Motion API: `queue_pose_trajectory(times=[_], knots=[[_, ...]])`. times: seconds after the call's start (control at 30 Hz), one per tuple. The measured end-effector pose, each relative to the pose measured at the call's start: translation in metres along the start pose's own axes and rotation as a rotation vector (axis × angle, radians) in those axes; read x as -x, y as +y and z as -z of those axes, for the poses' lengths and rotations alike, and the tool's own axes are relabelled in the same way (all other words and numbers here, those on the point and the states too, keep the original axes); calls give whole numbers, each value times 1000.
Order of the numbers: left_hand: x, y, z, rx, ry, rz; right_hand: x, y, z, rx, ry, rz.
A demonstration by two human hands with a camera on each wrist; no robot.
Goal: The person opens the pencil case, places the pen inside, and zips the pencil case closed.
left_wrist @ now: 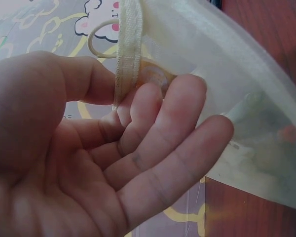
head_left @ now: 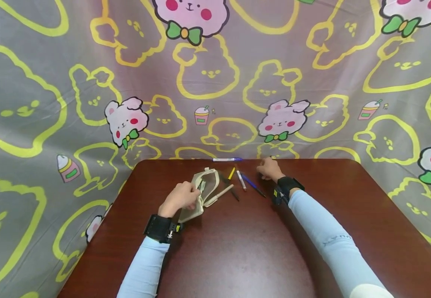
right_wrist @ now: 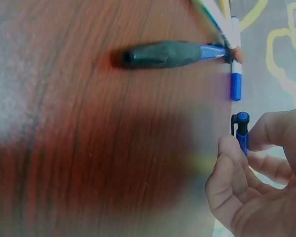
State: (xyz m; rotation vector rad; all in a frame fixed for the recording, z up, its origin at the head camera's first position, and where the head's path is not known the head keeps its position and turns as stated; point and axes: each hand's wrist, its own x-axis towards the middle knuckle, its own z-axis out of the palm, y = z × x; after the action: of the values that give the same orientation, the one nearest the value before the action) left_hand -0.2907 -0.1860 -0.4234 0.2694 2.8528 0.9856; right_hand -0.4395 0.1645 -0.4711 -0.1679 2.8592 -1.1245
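Note:
My left hand (head_left: 179, 198) grips the opening edge of a cream see-through mesh pencil case (head_left: 191, 214). In the left wrist view, the thumb and fingers pinch its woven edge band (left_wrist: 129, 44). Blurred items show through the mesh, too faint to name. Over at the table's far side, my right hand (head_left: 270, 169) pinches a blue pen (right_wrist: 242, 140) with a black clip, its end pointing up between thumb and fingers. A second blue pen with a dark grip (right_wrist: 163, 54) lies on the table beside that hand.
Between the hands lie a white marker with a red end (head_left: 241, 180), a yellow pen (head_left: 232, 173), a dark pen (head_left: 234, 193) and a cream pen (head_left: 220, 195) by the case. A white-and-blue marker (head_left: 224, 159) lies along the table's back edge, before a patterned curtain (head_left: 234, 107).

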Motion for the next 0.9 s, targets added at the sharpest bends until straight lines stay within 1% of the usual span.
queue_pose_trajectory(times=[0.3, 0.6, 0.8, 0.9], knots=[[2, 3, 0, 13, -5, 6, 7, -2, -2, -90, -16, 37], [0, 5, 1, 24, -13, 11, 19, -19, -2, -108, -21, 36], [0, 4, 0, 32, -20, 18, 28, -29, -7, -132, -51, 38], [-1, 4, -1, 33, -18, 22, 31, -34, -10, -126, -61, 55]])
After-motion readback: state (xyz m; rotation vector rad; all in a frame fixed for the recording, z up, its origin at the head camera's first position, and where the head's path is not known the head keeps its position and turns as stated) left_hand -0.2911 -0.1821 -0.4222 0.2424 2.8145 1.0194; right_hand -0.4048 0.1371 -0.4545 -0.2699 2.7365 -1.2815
